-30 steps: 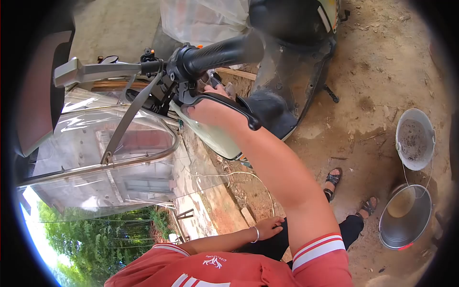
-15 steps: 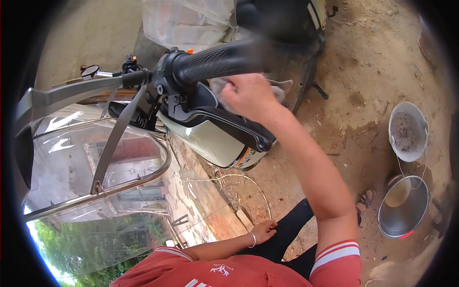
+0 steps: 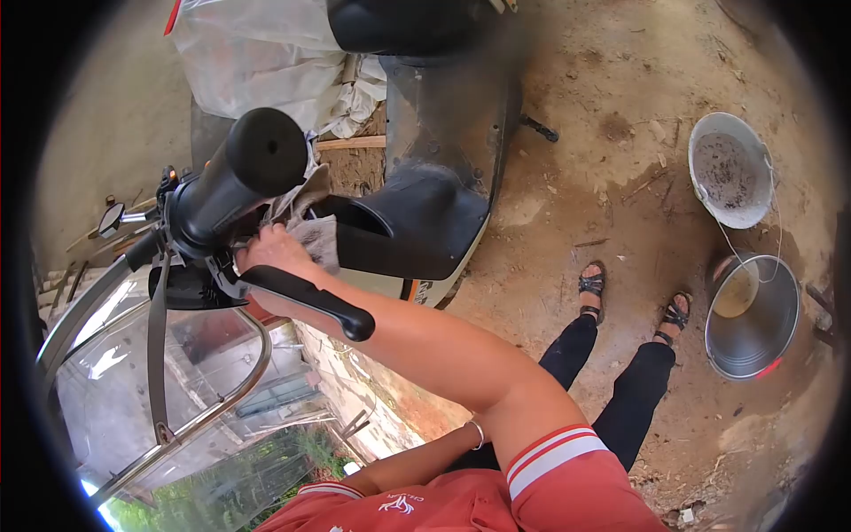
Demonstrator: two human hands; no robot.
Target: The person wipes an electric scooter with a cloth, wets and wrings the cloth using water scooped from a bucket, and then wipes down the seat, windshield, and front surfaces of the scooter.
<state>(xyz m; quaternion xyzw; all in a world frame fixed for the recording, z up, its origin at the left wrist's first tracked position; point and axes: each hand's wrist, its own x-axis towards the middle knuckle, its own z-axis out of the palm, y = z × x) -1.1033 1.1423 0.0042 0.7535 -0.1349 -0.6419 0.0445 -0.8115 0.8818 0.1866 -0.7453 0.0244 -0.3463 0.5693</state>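
Observation:
My right hand (image 3: pixel 277 252) is closed on a grey cloth (image 3: pixel 317 241), behind the scooter's black handlebar grip (image 3: pixel 235 168) and brake lever (image 3: pixel 310 301). Part of the cloth hangs beside my fingers over the scooter's front inner panel. The black footboard (image 3: pixel 434 208) lies just right of the cloth. My left arm (image 3: pixel 408 465) is low in the view, with a bracelet at the wrist. Its hand is hidden behind my right arm.
Two metal buckets, one (image 3: pixel 731 168) above the other (image 3: pixel 753 319), stand on the dirt ground at right. A clear windshield (image 3: pixel 168 381) with a metal frame is at lower left. Plastic sheeting (image 3: pixel 257 62) lies near the black seat (image 3: pixel 408 25). My sandalled feet are at centre right.
My right hand has moved left with the cloth, from over the footboard area to behind the handlebar grip. The view has shifted, and my left hand has become hidden behind my right arm.

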